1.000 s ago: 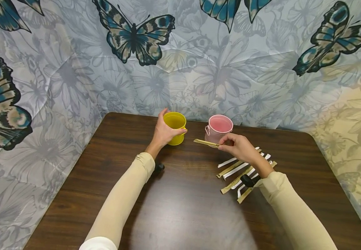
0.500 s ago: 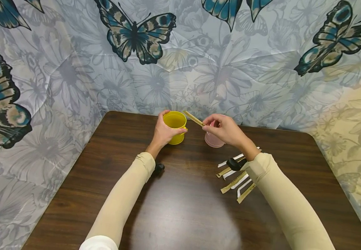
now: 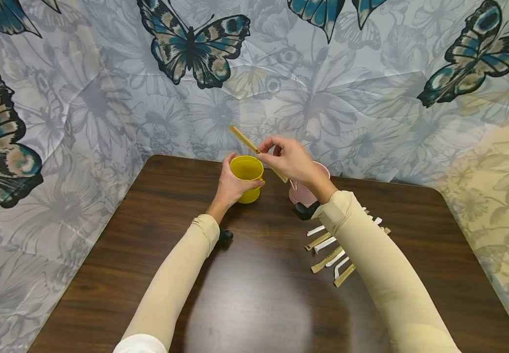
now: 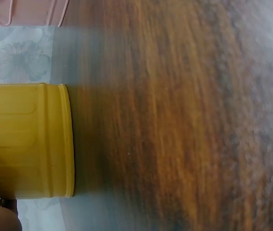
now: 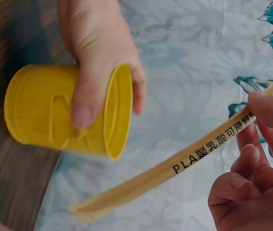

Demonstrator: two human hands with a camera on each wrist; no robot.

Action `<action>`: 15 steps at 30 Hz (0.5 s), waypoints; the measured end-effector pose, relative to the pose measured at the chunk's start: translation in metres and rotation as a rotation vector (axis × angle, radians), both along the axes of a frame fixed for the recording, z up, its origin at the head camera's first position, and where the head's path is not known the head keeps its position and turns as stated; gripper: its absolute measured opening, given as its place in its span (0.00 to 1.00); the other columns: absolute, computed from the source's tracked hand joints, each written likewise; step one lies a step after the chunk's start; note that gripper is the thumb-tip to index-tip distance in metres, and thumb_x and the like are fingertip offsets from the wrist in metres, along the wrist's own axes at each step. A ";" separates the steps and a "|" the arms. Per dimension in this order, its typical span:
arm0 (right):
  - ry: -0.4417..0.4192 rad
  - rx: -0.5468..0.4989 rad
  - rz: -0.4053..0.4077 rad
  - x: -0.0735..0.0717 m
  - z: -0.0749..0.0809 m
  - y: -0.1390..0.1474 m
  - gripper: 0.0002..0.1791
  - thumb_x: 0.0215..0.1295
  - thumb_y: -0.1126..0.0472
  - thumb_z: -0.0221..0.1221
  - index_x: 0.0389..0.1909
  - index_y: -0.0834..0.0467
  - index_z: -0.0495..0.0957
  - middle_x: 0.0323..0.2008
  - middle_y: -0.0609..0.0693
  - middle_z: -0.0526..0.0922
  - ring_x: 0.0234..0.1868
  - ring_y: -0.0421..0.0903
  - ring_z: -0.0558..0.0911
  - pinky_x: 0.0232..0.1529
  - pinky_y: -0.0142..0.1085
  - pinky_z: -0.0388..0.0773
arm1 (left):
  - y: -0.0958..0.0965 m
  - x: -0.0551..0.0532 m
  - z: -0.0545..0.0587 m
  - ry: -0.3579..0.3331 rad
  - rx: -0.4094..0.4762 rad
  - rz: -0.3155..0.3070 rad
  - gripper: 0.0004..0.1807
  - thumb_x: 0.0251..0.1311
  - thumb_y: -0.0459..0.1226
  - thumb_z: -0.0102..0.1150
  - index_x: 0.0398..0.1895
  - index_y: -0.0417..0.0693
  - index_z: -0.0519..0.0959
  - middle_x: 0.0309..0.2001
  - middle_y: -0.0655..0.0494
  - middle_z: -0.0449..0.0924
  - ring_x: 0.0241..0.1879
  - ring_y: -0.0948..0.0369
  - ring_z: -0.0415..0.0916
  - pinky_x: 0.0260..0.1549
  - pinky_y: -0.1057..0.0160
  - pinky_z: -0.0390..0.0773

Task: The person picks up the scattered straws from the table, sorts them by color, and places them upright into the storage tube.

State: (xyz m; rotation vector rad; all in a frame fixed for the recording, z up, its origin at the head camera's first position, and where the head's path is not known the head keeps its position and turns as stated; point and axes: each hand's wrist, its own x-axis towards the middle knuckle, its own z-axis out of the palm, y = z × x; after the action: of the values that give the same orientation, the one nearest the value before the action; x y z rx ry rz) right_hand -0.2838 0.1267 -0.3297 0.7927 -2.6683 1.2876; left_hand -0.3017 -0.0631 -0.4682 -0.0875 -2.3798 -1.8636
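My left hand (image 3: 232, 185) grips a small yellow metal bucket (image 3: 250, 197) around its side near the rim, and the bucket stands upright at the table's back edge. In the right wrist view the left thumb lies across the bucket's wire handle (image 5: 53, 113). Between thumb and fingers, my right hand (image 3: 293, 159) pinches a drinking straw (image 5: 141, 180) in a tan paper wrapper printed with dark lettering. The straw is held slanted in the air, just to the right of the yellow bucket's mouth and above it. Behind the right hand, a pink bucket (image 3: 300, 196) is partly hidden.
Several wrapped straws lie side by side on the right of the table, some tan (image 3: 344, 275) and some white (image 3: 337, 267); my right sleeve (image 3: 369, 250) covers part of them. A butterfly-print cloth (image 3: 219, 117) hangs directly behind the brown wooden table (image 3: 104, 274).
The right hand has moved left and upward with the tan straw, from in front of the pink bucket to beside the yellow bucket's mouth. The left hand keeps its grip in place.
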 end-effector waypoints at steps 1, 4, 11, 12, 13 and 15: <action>0.004 -0.011 0.007 -0.002 0.001 -0.003 0.08 0.68 0.54 0.66 0.43 0.51 0.84 0.32 0.51 0.84 0.23 0.46 0.72 0.21 0.32 0.68 | 0.000 0.000 0.000 0.004 -0.001 0.001 0.68 0.37 0.52 0.86 0.79 0.60 0.49 0.70 0.49 0.67 0.63 0.51 0.71 0.68 0.48 0.72; 0.019 -0.041 0.031 -0.007 0.003 -0.012 0.08 0.68 0.54 0.66 0.44 0.53 0.84 0.36 0.51 0.85 0.23 0.46 0.72 0.21 0.31 0.68 | -0.001 -0.001 -0.001 0.013 0.002 -0.005 0.66 0.38 0.52 0.85 0.79 0.59 0.50 0.69 0.50 0.67 0.63 0.52 0.72 0.67 0.49 0.72; 0.047 -0.098 0.064 -0.015 0.006 -0.032 0.08 0.68 0.55 0.67 0.44 0.52 0.84 0.37 0.49 0.84 0.26 0.46 0.73 0.22 0.30 0.68 | -0.003 -0.003 -0.003 0.013 0.019 -0.030 0.62 0.39 0.53 0.84 0.76 0.58 0.53 0.65 0.50 0.69 0.60 0.51 0.73 0.64 0.50 0.75; 0.048 -0.106 0.077 -0.016 0.006 -0.036 0.08 0.68 0.55 0.67 0.44 0.53 0.84 0.38 0.49 0.84 0.27 0.46 0.74 0.23 0.30 0.69 | -0.003 -0.003 -0.004 0.013 0.023 -0.030 0.62 0.39 0.53 0.84 0.76 0.58 0.53 0.65 0.51 0.69 0.60 0.51 0.73 0.64 0.50 0.75; 0.045 -0.114 0.094 -0.018 0.005 -0.039 0.08 0.68 0.56 0.66 0.44 0.54 0.84 0.38 0.50 0.84 0.27 0.46 0.74 0.25 0.30 0.70 | -0.003 -0.003 -0.005 0.015 0.026 -0.030 0.62 0.39 0.53 0.84 0.76 0.59 0.53 0.65 0.51 0.69 0.60 0.52 0.72 0.64 0.50 0.75; 0.040 -0.115 0.123 -0.020 0.001 -0.046 0.08 0.68 0.57 0.66 0.44 0.55 0.84 0.40 0.50 0.85 0.28 0.47 0.75 0.27 0.31 0.71 | -0.004 -0.004 -0.007 0.029 0.044 -0.037 0.60 0.40 0.52 0.84 0.75 0.59 0.54 0.65 0.53 0.69 0.59 0.53 0.72 0.63 0.51 0.76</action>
State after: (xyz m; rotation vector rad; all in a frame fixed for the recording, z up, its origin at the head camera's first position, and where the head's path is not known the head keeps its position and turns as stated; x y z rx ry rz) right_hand -0.3039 0.0803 -0.3286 0.9696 -2.5231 1.4217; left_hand -0.3056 -0.0666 -0.4747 -0.1545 -2.3325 -1.9159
